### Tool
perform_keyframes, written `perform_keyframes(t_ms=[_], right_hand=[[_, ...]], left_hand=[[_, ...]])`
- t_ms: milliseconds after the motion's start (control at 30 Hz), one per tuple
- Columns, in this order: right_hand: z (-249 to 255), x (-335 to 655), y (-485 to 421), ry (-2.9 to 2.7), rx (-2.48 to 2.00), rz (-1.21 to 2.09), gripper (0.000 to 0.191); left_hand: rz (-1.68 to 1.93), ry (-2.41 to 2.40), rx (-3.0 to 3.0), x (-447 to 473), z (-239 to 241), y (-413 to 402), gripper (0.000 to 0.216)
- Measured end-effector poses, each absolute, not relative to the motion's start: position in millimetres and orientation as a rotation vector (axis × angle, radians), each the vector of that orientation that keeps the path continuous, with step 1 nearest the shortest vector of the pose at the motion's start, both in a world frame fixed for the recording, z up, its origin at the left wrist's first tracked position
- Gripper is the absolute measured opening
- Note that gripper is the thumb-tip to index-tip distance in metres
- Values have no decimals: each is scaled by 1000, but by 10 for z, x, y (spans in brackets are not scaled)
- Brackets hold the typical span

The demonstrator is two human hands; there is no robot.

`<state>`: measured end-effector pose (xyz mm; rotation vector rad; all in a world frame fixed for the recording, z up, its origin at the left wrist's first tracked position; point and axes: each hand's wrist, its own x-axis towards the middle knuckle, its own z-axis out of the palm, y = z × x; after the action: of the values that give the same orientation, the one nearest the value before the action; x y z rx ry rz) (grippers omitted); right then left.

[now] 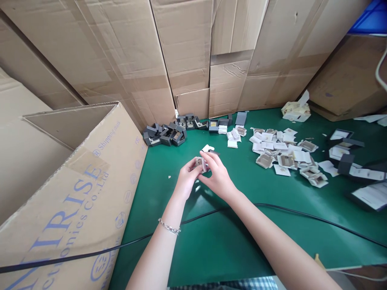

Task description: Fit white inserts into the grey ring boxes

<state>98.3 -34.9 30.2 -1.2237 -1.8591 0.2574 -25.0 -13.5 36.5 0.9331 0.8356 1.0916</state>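
FINGERS: left hand [186,177] and right hand [219,177] pinch one small pale insert [199,162]; | PLACE: above mid-bench [205,249], well in from the near edge; | RISK: insert could drop if either pinch slackens; | WRITING: left-edge carton [90,181] reads "NIRISE", "ctronics Co.,Ltd", "Shipping mark"; partly cropped

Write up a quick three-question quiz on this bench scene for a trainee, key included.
1. True or false: the silver bracelet is on the right arm.
2. Where does the big spread of pale inserts and papers lie on the green table? A) left of both hands; B) right of both hands; C) between the forearms.
3. At what do the left hand and the right hand meet?

Key:
1. False; left arm.
2. B.
3. A small pale piece, partly hidden by fingers.
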Motion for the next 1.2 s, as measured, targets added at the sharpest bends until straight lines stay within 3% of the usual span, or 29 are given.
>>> perform_keyframes(t_ms=[333,900,1200], right_hand=[[377,1078,-330,-1812,-1171,442,41],[405,1117,-341,-1952,-1173,386,32],[377,1110,-357,-1910,-1178,313,69]], left_hand=[[914,737,817,-348,377,-117,28],[854,745,919,-433,380,-89,40],[907,583,775,-394,328,-101,38]])
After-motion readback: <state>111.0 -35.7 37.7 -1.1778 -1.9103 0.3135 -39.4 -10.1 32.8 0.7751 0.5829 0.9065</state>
